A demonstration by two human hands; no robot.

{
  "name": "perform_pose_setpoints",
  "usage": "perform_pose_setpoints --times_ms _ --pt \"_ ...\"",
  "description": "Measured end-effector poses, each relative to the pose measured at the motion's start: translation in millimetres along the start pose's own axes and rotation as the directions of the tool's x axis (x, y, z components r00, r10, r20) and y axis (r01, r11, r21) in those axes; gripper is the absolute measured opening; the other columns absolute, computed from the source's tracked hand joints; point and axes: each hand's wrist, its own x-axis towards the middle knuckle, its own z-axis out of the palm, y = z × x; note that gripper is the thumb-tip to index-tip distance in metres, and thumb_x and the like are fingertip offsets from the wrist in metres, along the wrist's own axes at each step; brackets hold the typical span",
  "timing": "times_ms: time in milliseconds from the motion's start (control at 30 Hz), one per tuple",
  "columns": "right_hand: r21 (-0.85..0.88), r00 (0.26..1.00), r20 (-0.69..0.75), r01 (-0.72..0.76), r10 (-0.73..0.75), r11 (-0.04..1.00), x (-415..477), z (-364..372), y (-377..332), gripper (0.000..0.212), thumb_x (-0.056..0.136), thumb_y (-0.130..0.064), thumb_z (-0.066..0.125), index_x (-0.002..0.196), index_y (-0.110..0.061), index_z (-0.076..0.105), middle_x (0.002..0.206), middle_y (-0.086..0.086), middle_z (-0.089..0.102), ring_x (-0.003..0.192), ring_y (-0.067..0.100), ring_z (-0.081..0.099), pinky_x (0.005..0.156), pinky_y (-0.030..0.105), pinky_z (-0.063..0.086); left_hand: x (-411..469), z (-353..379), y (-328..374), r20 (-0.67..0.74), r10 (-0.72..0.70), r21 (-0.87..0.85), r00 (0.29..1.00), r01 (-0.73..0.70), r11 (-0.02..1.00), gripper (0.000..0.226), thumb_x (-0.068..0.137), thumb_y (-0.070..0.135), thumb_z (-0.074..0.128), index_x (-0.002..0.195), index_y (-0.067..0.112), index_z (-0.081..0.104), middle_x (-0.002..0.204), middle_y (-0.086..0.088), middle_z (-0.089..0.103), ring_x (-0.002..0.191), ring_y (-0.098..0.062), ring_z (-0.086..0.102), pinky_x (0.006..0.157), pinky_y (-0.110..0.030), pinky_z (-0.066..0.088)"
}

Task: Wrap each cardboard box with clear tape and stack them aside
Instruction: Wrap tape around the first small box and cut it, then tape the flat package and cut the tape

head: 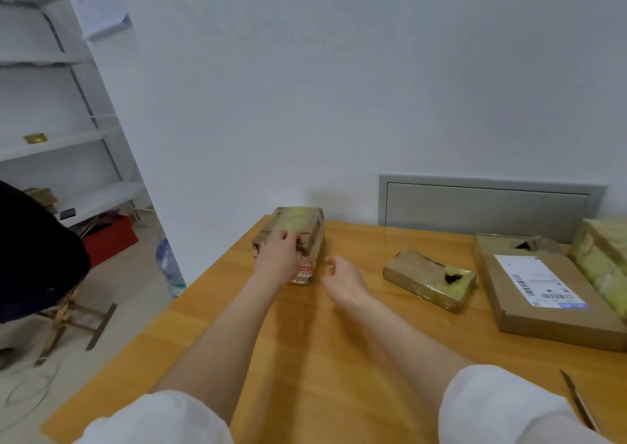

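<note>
Our left grip (276, 257) is clenched on the taped box (298, 226), with the fingers hooked over its near top edge and the palm against its near face. That box lies at the far left corner of the bench (305, 359). It seems to rest on a lower box (308, 270) with red print, which shows just right of the left grip.

Our right grip (342, 279) hangs released, fingers loosely curled and holding nothing, just right of both boxes and not touching them. Further right of this grip lies a small taped box (429, 279) with a dark tear on top. Beyond it sits a flat carton (502, 284) bearing a white label (539, 280), with a yellowish wrapped parcel (604, 260) at its right edge. Near our right sleeve (502, 406), a thin blade (580, 404) lies on the bench.
</note>
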Motion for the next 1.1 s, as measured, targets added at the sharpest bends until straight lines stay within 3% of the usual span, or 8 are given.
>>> perform_pose_setpoints --times_ms 100,200,367,433,533,867,967,1100 --pt "-0.036 0.999 -0.028 -0.028 0.027 0.999 8.3 -11.6 16.5 0.042 0.095 -0.013 0.045 0.137 -0.02 0.047 0.135 0.004 0.051 0.116 0.024 0.053 0.094 0.037 0.048 17.5 0.2 -4.3 0.012 0.01 -0.06 1.0 -0.009 0.998 0.036 0.093 0.016 0.047 0.129 0.014 0.047 0.137 -0.008 0.044 0.12 -0.028 0.048 0.099 -0.039 0.043" --pt "-0.088 0.998 -0.058 -0.038 0.033 0.995 10.9 -24.5 28.1 0.038 0.096 -0.015 0.045 0.133 -0.022 0.051 0.132 0.004 0.053 0.116 0.024 0.054 0.091 0.033 0.047 25.8 1.5 -4.7 0.011 0.005 -0.081 1.0 -0.004 0.997 0.038 0.092 0.013 0.047 0.13 0.012 0.046 0.137 -0.009 0.043 0.12 -0.027 0.047 0.099 -0.037 0.043" --pt "-0.134 0.998 -0.066 -0.031 0.022 0.991 -1.6 -41.8 35.8 0.034 0.094 -0.016 0.048 0.125 -0.024 0.058 0.128 0.004 0.056 0.115 0.023 0.053 0.09 0.031 0.046 21.1 1.3 5.7 0.034 -0.028 0.035 0.999 0.027 0.999 0.046 0.092 0.018 0.05 0.136 0.01 0.04 0.145 -0.013 0.038 0.129 -0.033 0.04 0.106 -0.044 0.038" --pt "-0.159 0.997 -0.072 -0.025 0.014 0.987 -10.3 -49.5 38.5 0.032 0.093 -0.016 0.048 0.122 -0.024 0.06 0.129 0.004 0.055 0.118 0.024 0.052 0.091 0.031 0.045 10.5 1.6 22.3 -0.014 0.021 0.075 1.0 -0.02 0.997 0.05 0.093 0.017 0.05 0.141 0.009 0.035 0.151 -0.013 0.029 0.133 -0.033 0.038 0.106 -0.043 0.039" --pt "-0.166 0.995 -0.096 -0.039 0.023 0.985 -27.3 -65.7 46.4 0.031 0.092 -0.015 0.048 0.119 -0.024 0.061 0.129 0.003 0.054 0.117 0.025 0.054 0.091 0.032 0.046 -12.1 6.6 60.2 -0.063 0.189 0.05 0.98 -0.186 0.981 0.05 0.092 0.011 0.046 0.142 0.01 0.036 0.149 -0.008 0.032 0.127 -0.03 0.044 0.097 -0.039 0.043" --pt "-0.148 0.957 -0.273 -0.148 0.103 0.978 -82.3 -146.7 92.4 0.035 0.092 -0.013 0.048 0.125 -0.019 0.058 0.13 0.005 0.052 0.114 0.026 0.054 0.094 0.04 0.048 -71.5 41.4 177.7 0.166 0.35 -0.038 0.922 -0.349 0.936 0.05 0.095 0.013 0.042 0.144 0.011 0.033 0.149 -0.008 0.033 0.128 -0.031 0.044 0.099 -0.039 0.039" --pt "-0.233 0.942 -0.302 -0.219 0.143 0.948 -86.5 -168.5 110.8 0.035 0.093 -0.014 0.046 0.127 -0.016 0.054 0.13 0.007 0.05 0.118 0.028 0.05 0.094 0.041 0.047 -71.1 51.4 196.6 0.207 0.342 -0.069 0.917 -0.335 0.94 0.058 0.093 0.02 0.046 0.147 0.009 0.026 0.151 -0.011 0.031 0.134 -0.031 0.036 0.107 -0.04 0.034" --pt "-0.383 0.956 -0.268 -0.216 0.115 0.898 -81.6 -177.8 124.3 0.039 0.094 -0.034 0.055 0.129 -0.018 0.051 0.13 0.005 0.049 0.124 0.027 0.042 0.093 0.041 0.044 -48.5 60.9 204.4 0.219 0.29 -0.003 0.932 -0.296 0.955 0.067 0.094 0.029 0.046 0.151 0.01 0.016 0.158 -0.009 0.02 0.143 -0.028 0.023 0.116 -0.04 0.021"
